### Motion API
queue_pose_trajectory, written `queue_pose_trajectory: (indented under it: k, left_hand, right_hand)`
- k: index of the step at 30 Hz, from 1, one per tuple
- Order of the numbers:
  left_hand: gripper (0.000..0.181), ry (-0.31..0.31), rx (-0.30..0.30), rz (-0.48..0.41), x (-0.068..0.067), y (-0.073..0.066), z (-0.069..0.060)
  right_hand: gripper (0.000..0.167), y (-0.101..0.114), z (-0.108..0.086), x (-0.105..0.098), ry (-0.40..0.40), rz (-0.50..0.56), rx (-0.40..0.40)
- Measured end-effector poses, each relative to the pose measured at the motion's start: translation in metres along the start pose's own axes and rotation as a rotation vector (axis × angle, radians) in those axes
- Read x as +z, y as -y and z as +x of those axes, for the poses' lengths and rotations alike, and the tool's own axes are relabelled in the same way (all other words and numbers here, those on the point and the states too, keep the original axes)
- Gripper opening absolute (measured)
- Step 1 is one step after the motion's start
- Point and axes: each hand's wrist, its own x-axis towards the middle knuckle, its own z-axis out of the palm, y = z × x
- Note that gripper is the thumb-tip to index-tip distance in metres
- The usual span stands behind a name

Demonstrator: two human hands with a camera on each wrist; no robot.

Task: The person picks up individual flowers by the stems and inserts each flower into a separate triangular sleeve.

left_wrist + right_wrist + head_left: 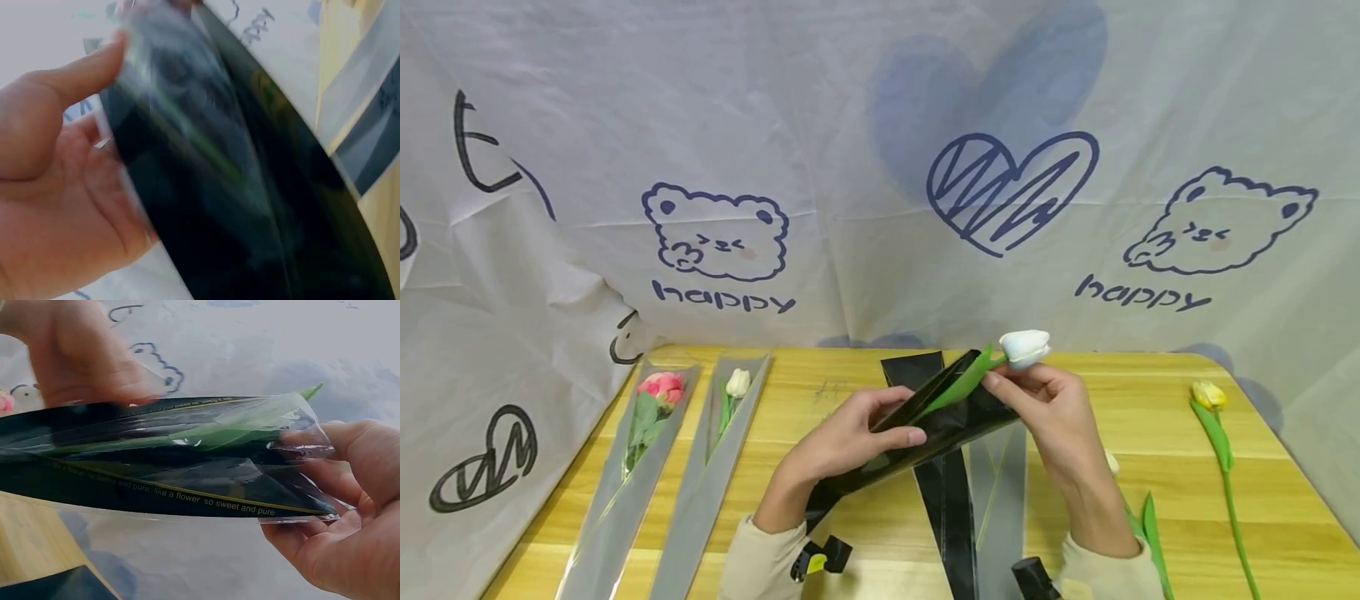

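A white tulip (1025, 348) with a green leaf (962, 382) lies in a black flower sleeve (895, 458) with a clear front. Its bloom sticks out past the sleeve's open end. My left hand (853, 437) grips the sleeve along its middle, thumb on the near face. At the open end, my right hand (1056, 417) pinches the tulip just under the bloom, its fingers also at the film edge. Through the clear film (250, 434) in the right wrist view, the leaf and stem show. The left wrist view is blurred; there the sleeve (206, 187) runs past my left palm (69, 206).
At left lie a pink flower (661, 388) and a white tulip (738, 383) in grey sleeves. Flat black sleeves (951, 517) and a grey sleeve (1003, 500) lie mid-table. A yellow tulip (1210, 395) lies at right, near another partly hidden stem (1153, 533). Printed cloth (850, 167) hangs behind.
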Motion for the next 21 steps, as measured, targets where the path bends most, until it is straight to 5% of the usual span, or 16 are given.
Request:
queue_pose_trajectory:
  k: [3,9,16,21]
  left_hand:
    - [0.024,0.024,-0.023,0.054,-0.004,0.004,-0.002]
    - [0.017,-0.043,0.014,0.082,-0.003,0.004,0.002]
    - [0.015,-0.127,0.068,0.109,0.001,0.002,0.004]
    - [0.01,-0.172,0.053,0.124,0.002,0.004,0.003]
  right_hand:
    - [0.015,0.005,-0.001,-0.007,-0.038,0.046,-0.009]
    - [0.019,0.011,-0.002,-0.011,-0.057,0.091,-0.009]
    - [0.021,0.012,-0.002,-0.005,-0.048,0.046,0.042]
    - [0.014,0.012,-0.003,-0.004,-0.035,0.001,0.065]
